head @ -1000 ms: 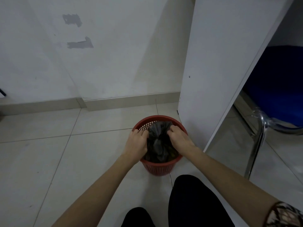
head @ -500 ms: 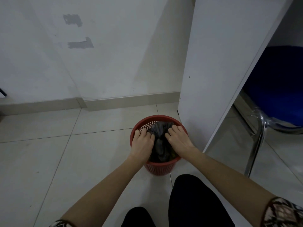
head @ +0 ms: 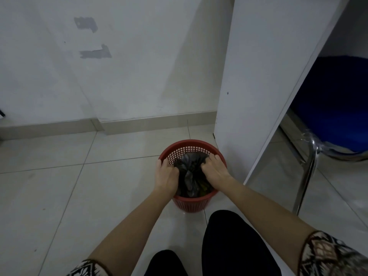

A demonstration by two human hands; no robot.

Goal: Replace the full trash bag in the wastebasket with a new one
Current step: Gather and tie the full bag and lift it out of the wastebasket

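Pale tiles cover the floor (head: 59,186), which meets a white wall (head: 129,66) carrying two grey patches. At centre a red mesh basket (head: 191,149) stands on the floor, just beside a white panel (head: 258,76). A black bag (head: 190,174) sits inside the basket, its top bunched. The left hand (head: 166,177) reaches in at the left rim, fingers (head: 162,166) curled and clenched on the bag's edge. The right hand (head: 216,169) reaches in at the right rim, fingers bent and grasping the bag too. Dark trousers (head: 229,246) show below. Far right, a blue chair (head: 338,108) with a chrome leg stands beyond the panel.
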